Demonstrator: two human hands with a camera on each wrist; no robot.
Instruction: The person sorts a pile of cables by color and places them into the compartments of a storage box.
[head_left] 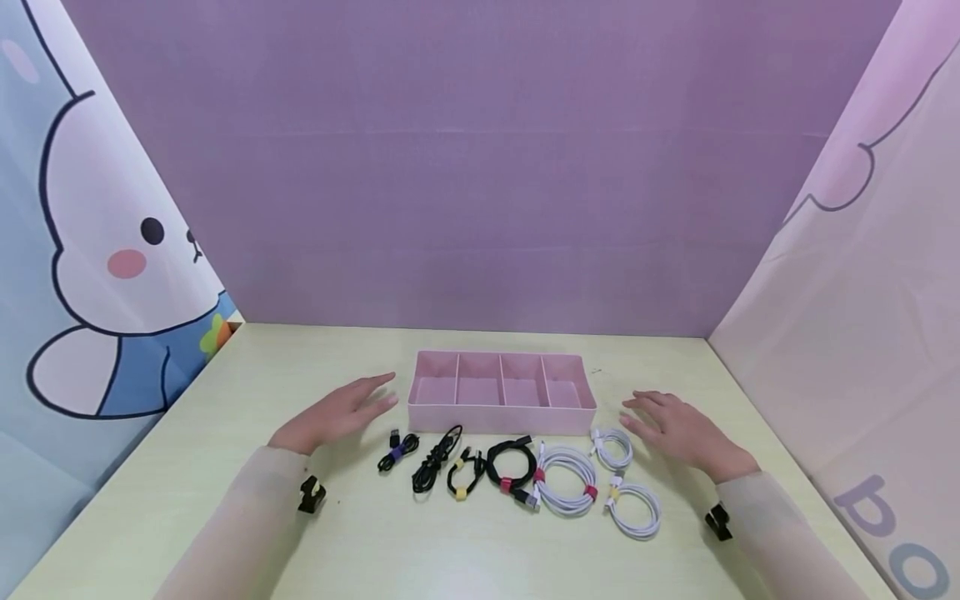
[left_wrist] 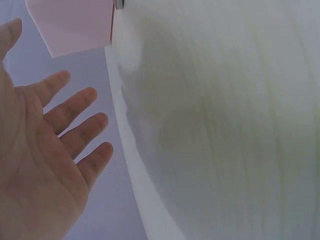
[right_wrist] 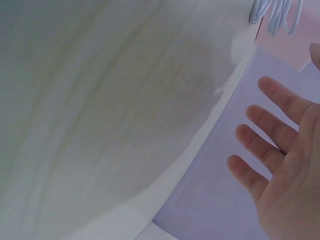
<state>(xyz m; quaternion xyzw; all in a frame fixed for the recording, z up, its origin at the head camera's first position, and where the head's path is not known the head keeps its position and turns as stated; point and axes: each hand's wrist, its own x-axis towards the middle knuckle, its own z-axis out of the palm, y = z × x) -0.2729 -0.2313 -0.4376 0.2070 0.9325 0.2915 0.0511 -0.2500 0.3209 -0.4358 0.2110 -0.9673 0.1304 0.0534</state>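
Note:
A pink box (head_left: 502, 419) with several compartments in a row stands on the table, nothing inside them. In front of it lie coiled cables: a small black cable with a purple tie (head_left: 398, 451), a long black cable bundle (head_left: 437, 460), a short black cable with yellow ties (head_left: 461, 492), a black cable with a red tie (head_left: 491, 467), a large white coil (head_left: 567, 505) and two smaller white coils (head_left: 617, 461). My left hand (head_left: 339, 414) hovers left of the box, fingers spread and holding nothing. On the other side my right hand (head_left: 678, 431) is likewise extended, beside the white coils.
The pale wooden table (head_left: 450, 558) carries everything. Behind it rises a purple panel (head_left: 480, 183). A cartoon-printed cloth (head_left: 112, 250) hangs at the left and a pale printed cloth (head_left: 862, 333) at the right. Dark clips (head_left: 312, 494) sit at both sleeves.

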